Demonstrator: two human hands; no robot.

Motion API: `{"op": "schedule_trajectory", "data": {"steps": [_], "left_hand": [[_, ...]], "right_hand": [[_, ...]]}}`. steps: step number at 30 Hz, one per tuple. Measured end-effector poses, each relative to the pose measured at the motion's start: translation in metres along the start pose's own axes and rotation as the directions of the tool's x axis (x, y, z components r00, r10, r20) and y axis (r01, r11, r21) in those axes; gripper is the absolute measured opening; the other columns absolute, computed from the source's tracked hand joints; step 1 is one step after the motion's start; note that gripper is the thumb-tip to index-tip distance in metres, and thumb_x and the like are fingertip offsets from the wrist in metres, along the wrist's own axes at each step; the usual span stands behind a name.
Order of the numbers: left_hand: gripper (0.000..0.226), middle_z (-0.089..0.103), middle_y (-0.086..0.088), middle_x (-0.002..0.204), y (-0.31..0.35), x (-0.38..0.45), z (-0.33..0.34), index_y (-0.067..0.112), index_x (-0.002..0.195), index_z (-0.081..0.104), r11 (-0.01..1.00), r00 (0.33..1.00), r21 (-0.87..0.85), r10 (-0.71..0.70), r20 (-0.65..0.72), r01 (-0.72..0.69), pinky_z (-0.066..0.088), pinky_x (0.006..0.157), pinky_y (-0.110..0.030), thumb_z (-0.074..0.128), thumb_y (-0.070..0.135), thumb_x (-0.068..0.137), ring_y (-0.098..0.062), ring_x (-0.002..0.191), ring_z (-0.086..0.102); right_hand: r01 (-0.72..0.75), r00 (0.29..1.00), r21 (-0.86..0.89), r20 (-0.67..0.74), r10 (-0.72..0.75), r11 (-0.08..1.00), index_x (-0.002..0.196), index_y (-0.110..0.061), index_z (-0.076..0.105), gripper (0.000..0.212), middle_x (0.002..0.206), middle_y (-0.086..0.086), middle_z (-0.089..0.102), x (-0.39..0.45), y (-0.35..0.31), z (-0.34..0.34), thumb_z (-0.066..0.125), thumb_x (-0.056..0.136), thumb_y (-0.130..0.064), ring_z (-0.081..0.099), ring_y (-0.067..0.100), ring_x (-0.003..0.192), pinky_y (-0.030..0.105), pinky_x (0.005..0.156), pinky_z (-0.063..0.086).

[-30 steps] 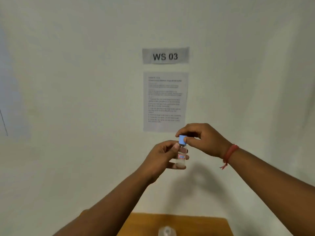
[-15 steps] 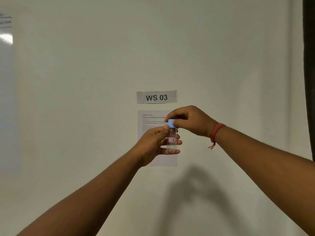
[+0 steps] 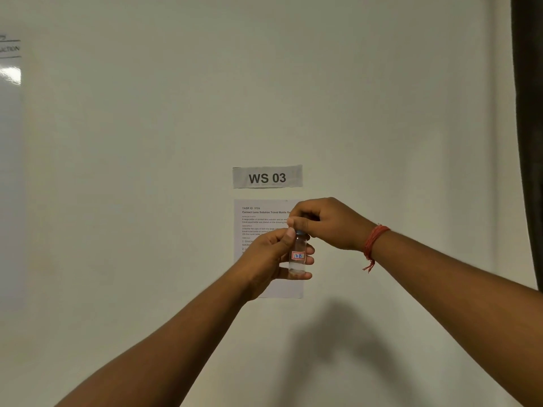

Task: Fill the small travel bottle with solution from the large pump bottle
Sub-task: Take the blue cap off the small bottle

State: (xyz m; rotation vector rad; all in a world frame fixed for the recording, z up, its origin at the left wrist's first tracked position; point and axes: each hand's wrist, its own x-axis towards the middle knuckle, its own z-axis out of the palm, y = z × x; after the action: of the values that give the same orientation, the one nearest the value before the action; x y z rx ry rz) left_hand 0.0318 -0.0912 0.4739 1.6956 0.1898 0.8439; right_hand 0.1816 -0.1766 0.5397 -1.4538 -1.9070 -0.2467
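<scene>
Against the wall (image 3: 147, 201), both hands (image 3: 264, 259) (image 3: 329, 224) grip the small travel bottle (image 3: 299, 254).

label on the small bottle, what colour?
White label with a red border and blue handwriting, on the clear small bottle; head view, the only one.

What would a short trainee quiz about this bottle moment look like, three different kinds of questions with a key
1. True or false: the small travel bottle is standing on a table.
2. Multiple choice: what is written on the sign on the wall? A) WS 01 B) WS 03 C) WS 30
3. Fill in: the right hand pinches the bottle's ____, while the left hand grips the body.

Key
1. False: it is held upright in the air before the instruction sheet.
2. B
3. Cap, blue and mostly hidden under the fingers.
</scene>
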Motion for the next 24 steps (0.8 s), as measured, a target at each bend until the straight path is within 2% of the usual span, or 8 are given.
{"op": "schedule_trajectory", "data": {"steps": [6, 10, 15, 20, 24], "left_hand": [[0.043, 0.074, -0.01, 0.097, -0.002, 0.002, -0.002, 0.009, 0.112, 0.069, 1.0, 1.0, 0.008, 0.025, -0.011, -0.025, 0.06, 0.088, -0.055, 0.049, 0.044, 0.099, -0.024, 0.091, 0.072], [0.046, 0.073, -0.01, 0.097, -0.005, 0.005, -0.004, 0.007, 0.112, 0.07, 0.999, 0.999, 0.002, 0.042, -0.012, -0.042, 0.061, 0.087, -0.055, 0.051, 0.046, 0.096, -0.024, 0.089, 0.072], [0.048, 0.074, -0.01, 0.097, -0.011, 0.008, -0.005, 0.006, 0.11, 0.071, 0.999, 0.998, 0.014, 0.052, -0.041, -0.051, 0.061, 0.087, -0.055, 0.051, 0.046, 0.094, -0.024, 0.089, 0.072], [0.047, 0.074, -0.009, 0.095, -0.017, 0.01, -0.006, 0.007, 0.109, 0.07, 0.998, 0.997, -0.012, 0.056, -0.044, -0.057, 0.063, 0.083, -0.051, 0.051, 0.047, 0.092, -0.024, 0.087, 0.072], [0.047, 0.074, -0.008, 0.094, -0.017, 0.012, -0.007, 0.008, 0.11, 0.071, 0.998, 0.997, -0.014, 0.057, -0.045, -0.058, 0.063, 0.084, -0.05, 0.051, 0.047, 0.092, -0.023, 0.086, 0.072]], "right_hand": [[0.016, 0.999, -0.004, 0.044, -0.016, 1.0, 0.093, -0.023, 0.066, 0.016, 0.087, -0.007, 0.068, 0.003, -0.001, 0.001, 0.053, 0.099, -0.031, 0.064, 0.012, 0.087, 0.034, 0.082, 0.055], [0.036, 0.997, 0.005, 0.064, -0.036, 0.999, 0.093, -0.023, 0.064, 0.016, 0.087, -0.013, 0.065, 0.005, -0.001, 0.003, 0.051, 0.1, -0.028, 0.063, 0.008, 0.087, 0.03, 0.083, 0.054], [0.064, 0.996, -0.006, 0.068, -0.063, 0.998, 0.089, -0.027, 0.061, 0.016, 0.088, -0.008, 0.066, 0.006, 0.003, 0.007, 0.05, 0.101, -0.027, 0.064, 0.011, 0.088, 0.035, 0.084, 0.055], [0.045, 0.994, -0.001, 0.096, -0.045, 0.999, 0.102, -0.014, 0.066, 0.023, 0.097, -0.001, 0.069, 0.008, 0.009, 0.01, 0.047, 0.102, -0.026, 0.063, 0.012, 0.092, 0.033, 0.087, 0.054], [0.039, 0.995, 0.031, 0.096, -0.042, 0.999, 0.104, -0.016, 0.067, 0.023, 0.097, -0.002, 0.07, 0.01, 0.011, 0.009, 0.048, 0.101, -0.027, 0.065, 0.01, 0.092, 0.032, 0.088, 0.054]]}}
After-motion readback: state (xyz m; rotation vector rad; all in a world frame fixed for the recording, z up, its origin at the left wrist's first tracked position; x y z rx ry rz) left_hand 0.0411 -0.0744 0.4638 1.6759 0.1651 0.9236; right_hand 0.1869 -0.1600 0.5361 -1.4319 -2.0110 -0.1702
